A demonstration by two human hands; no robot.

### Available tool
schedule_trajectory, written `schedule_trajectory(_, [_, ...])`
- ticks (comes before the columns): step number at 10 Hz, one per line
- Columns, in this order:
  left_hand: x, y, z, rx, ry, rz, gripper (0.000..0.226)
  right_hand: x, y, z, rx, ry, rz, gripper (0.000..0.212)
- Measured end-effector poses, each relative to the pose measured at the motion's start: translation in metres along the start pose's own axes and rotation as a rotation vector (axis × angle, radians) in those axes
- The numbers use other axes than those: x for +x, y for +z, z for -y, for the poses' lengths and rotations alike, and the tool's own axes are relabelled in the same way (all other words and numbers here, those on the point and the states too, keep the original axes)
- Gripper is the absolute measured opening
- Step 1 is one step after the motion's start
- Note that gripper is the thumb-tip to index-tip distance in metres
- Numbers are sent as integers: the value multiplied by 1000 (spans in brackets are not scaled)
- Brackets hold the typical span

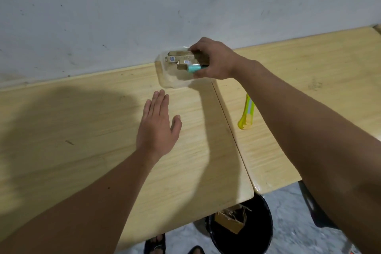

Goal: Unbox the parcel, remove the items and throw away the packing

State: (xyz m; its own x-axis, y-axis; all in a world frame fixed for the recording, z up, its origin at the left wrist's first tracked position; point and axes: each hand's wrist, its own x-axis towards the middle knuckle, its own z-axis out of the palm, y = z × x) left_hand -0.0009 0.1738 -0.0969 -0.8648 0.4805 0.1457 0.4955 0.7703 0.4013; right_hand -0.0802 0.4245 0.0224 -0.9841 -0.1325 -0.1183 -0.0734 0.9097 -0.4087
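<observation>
My right hand (213, 59) is closed around a bundle of small brown boxes (181, 57) and a teal cylinder (194, 68), holding them over a clear plastic tray (171, 80) at the far edge of the wooden table (82, 130) by the wall. Flat and with its fingers together, my left hand (157, 126) hovers palm down over the table, a little short of the tray and holding nothing. A torn cardboard box (229, 219) lies inside the black bin (261, 231) on the floor below the table's near edge.
A yellow box cutter (247, 113) lies on the second table (309, 80) to the right, just beyond the seam between the tables. A grey wall runs behind both. Sandalled feet (155, 243) show at the bottom.
</observation>
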Motion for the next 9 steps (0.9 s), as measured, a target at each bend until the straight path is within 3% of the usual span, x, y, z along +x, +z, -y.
schedule_trajectory(2, [2, 0, -1, -40, -1, -42, 64, 19, 17, -8, 9, 18, 67, 49])
schedule_trajectory(5, [3, -2, -3, -49, -14, -41, 62, 21, 20, -11, -27, -3, 32, 43])
schedule_trajectory(7, [2, -2, -3, -65, -9, -42, 63, 1, 23, -6, 100, 17, -135, 34])
schedule_trajectory(8, [1, 1, 0, -60, 14, -64, 63, -33, 30, 5, 190, -28, -285, 27])
schedule_trajectory(9, [1, 0, 1, -44, 38, -57, 63, -74, 56, 15, 176, -86, -554, 28])
